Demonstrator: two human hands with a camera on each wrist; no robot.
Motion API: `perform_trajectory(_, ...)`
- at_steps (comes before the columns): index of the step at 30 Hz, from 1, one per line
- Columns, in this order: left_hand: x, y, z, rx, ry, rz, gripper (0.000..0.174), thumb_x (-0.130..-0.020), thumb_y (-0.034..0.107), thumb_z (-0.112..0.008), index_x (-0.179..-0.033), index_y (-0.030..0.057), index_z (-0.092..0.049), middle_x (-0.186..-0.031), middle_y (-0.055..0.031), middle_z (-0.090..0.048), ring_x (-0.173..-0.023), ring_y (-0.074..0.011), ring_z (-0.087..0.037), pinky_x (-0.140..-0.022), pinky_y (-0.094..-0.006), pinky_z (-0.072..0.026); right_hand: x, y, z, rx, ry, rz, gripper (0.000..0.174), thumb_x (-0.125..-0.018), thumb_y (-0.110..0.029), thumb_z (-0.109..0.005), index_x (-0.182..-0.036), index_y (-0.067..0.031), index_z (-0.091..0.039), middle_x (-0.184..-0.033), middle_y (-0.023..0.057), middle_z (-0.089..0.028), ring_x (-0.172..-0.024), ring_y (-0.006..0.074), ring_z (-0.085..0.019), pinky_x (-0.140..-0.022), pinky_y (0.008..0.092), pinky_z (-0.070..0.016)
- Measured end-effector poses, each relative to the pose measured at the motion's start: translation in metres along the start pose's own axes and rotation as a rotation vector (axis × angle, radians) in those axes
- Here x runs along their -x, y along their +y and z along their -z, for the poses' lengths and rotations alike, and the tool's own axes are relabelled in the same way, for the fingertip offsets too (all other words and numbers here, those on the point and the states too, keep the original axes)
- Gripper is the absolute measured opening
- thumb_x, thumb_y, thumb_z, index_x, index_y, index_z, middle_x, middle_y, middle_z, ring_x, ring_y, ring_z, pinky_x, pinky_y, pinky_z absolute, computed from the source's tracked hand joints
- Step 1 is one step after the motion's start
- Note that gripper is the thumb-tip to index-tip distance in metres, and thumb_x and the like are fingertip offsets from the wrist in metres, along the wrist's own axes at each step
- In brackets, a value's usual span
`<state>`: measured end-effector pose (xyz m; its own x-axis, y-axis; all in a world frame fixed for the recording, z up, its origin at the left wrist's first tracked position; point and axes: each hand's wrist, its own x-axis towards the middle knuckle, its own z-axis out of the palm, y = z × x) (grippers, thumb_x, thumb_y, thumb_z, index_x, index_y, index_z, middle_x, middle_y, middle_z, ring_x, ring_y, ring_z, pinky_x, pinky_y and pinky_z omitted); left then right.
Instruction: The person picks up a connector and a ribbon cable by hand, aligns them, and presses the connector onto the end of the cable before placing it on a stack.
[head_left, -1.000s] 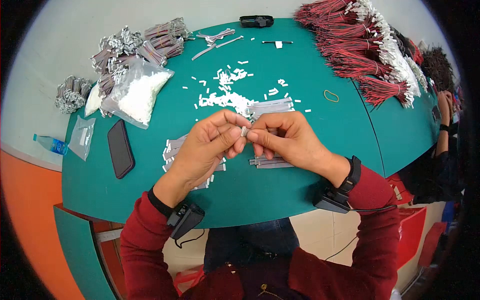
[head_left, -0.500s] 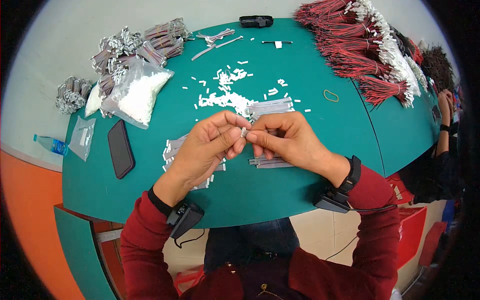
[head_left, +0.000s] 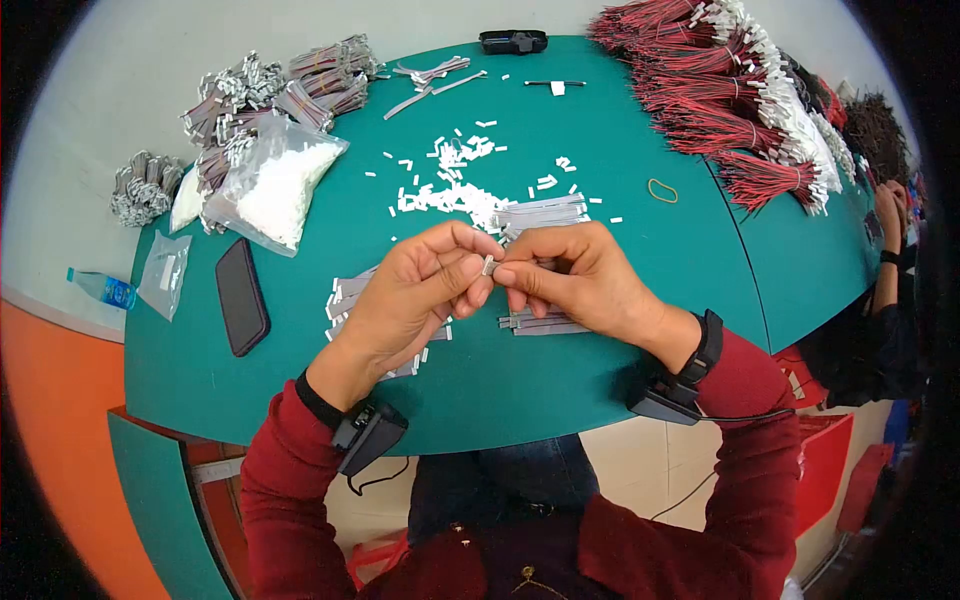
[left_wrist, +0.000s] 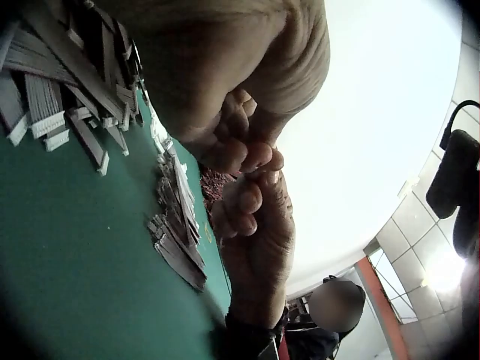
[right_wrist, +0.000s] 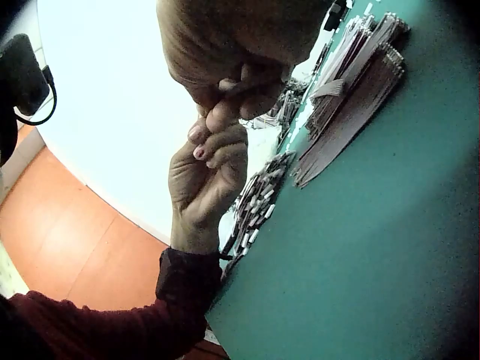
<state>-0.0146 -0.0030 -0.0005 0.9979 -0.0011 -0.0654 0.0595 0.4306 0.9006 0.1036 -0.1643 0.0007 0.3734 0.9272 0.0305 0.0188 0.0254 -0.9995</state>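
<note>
In the head view, my left hand (head_left: 405, 285) and right hand (head_left: 590, 285) meet fingertip to fingertip over the table. Between the two thumbs shows a small white connector (head_left: 488, 265), pinched by the left thumb and fingers. My right thumb and fingers pinch the grey ribbon cable right behind that connector; the rest of this cable is mostly hidden by the hand. Both wrist views show the fingertips touching, with the connector itself covered. Grey ribbon cables (left_wrist: 46, 94) with white ends lie below the left hand, and another stack of ribbon cables (right_wrist: 345, 112) lies under the right.
Loose white connectors (head_left: 450, 200) are scattered beyond the hands. A clear bag (head_left: 285, 190) of white pieces, a phone (head_left: 242, 298) and a bottle (head_left: 100, 288) sit left. Red and black wire bundles (head_left: 700, 80) fill the back right, near a rubber band (head_left: 662, 191). Another person's arm (head_left: 887, 250) shows far right.
Both hands keep the same place and hold; the small connector between the fingertips tilts very slightly. Nothing else on the table has moved.
</note>
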Motion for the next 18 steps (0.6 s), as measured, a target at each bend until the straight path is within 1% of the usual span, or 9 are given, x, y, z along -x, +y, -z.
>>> perform_trajectory(8, -0.0001, -0.0007, 0.0004, 0.005, 0.003, -0.013, 0.017, -0.090, 0.015, -0.055, -0.102, 0.0027, -0.054, -0.081, 0.0007, -0.055, -0.067, -0.0050, -0.049, -0.058, -0.0180, -0.0386, -0.0014, 0.0010, 0.0000, 0.018, 0.003, -0.013, 0.014, -0.088, -0.015, -0.059, -0.082, -0.0030, -0.064, -0.063, 0.0000, -0.060, -0.050, 0.0027, -0.049, -0.046, 0.0165, -0.0372)
perform_trajectory(16, -0.0002, -0.0002, -0.0010, -0.029, 0.027, -0.023, 0.017, -0.090, 0.014, -0.055, -0.102, 0.0026, -0.056, -0.080, 0.0003, -0.057, -0.068, -0.0049, -0.050, -0.058, -0.0180, -0.0385, -0.0012, -0.0049, 0.0002, -0.016, -0.010, -0.088, 0.018, -0.088, -0.018, -0.059, -0.078, -0.0038, -0.062, -0.062, -0.0006, -0.060, -0.048, 0.0023, -0.048, -0.044, 0.0169, -0.0373)
perform_trajectory(18, -0.0001, 0.0007, -0.0035, -0.067, 0.062, -0.018, 0.019, -0.088, 0.016, -0.058, -0.101, 0.0029, -0.055, -0.079, 0.0003, -0.054, -0.065, -0.0056, -0.048, -0.055, -0.0175, -0.0364, -0.0008, -0.0047, 0.0006, -0.030, -0.017, -0.095, 0.018, -0.088, -0.018, -0.059, -0.078, -0.0038, -0.063, -0.062, -0.0004, -0.060, -0.048, 0.0022, -0.048, -0.044, 0.0167, -0.0363)
